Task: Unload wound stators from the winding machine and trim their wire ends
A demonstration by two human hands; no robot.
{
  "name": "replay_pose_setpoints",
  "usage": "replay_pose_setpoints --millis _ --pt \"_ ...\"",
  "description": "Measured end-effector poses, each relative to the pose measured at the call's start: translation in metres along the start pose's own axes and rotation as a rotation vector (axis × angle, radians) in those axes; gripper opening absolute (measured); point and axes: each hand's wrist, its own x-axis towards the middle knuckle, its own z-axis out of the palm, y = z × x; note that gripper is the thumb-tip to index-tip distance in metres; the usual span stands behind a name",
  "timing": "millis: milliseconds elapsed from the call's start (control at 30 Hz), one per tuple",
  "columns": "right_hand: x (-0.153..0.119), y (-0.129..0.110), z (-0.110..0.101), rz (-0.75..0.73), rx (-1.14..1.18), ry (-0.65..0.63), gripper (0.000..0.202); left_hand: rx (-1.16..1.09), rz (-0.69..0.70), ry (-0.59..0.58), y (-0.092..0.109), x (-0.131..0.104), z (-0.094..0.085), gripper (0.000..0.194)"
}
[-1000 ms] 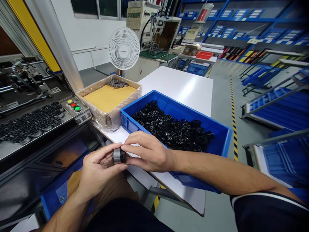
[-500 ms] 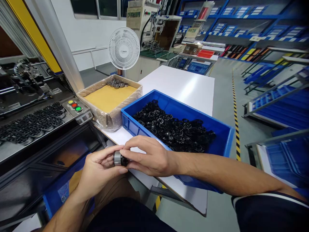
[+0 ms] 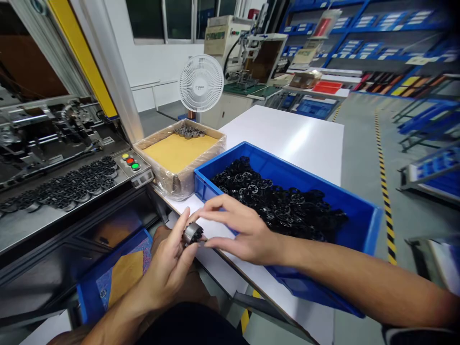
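My left hand (image 3: pixel 170 268) grips a motor stator core (image 3: pixel 193 233), a short grey metal ring with black toothed plastic on its ends, between thumb and fingers. It is held tilted over the table's near edge. My right hand (image 3: pixel 242 230) is just to the right of it, thumb and fingers apart with nothing between them; whether a fingertip touches the core I cannot tell. Beyond my right hand, a blue bin (image 3: pixel 287 175) holds a heap of black plastic spoked end pieces (image 3: pixel 276 201).
Left of the bin stands a plastic-wrapped carton (image 3: pixel 176 179) with yellow board and several cores (image 3: pixel 189 132). Rows of similar cores (image 3: pixel 82 184) lie on the machine ledge by a button panel (image 3: pixel 132 165). A white fan (image 3: pixel 201 84) stands behind. Low at left is another blue bin (image 3: pixel 84 302).
My right hand has moved off the stator core and its fingers have spread. My left hand has turned the core, so its black end faces more toward me. The view has swung left.
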Motion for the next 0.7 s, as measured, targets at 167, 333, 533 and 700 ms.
replay_pose_setpoints --millis 167,333,533,700 --pt "0.003 0.001 -0.001 0.189 0.303 -0.154 0.034 0.018 0.032 -0.088 0.002 -0.006 -0.003 0.079" --pt "0.000 -0.004 0.006 0.260 0.411 -0.155 0.024 -0.063 -0.004 -0.056 0.008 -0.012 0.001 0.075" --pt "-0.001 -0.004 0.007 0.262 0.369 -0.048 0.017 -0.479 -0.076 0.032 0.007 0.000 0.011 0.059" --pt "-0.003 -0.001 0.007 0.245 0.232 -0.049 0.020 -0.720 -0.066 0.151 -0.001 0.015 0.024 0.037"
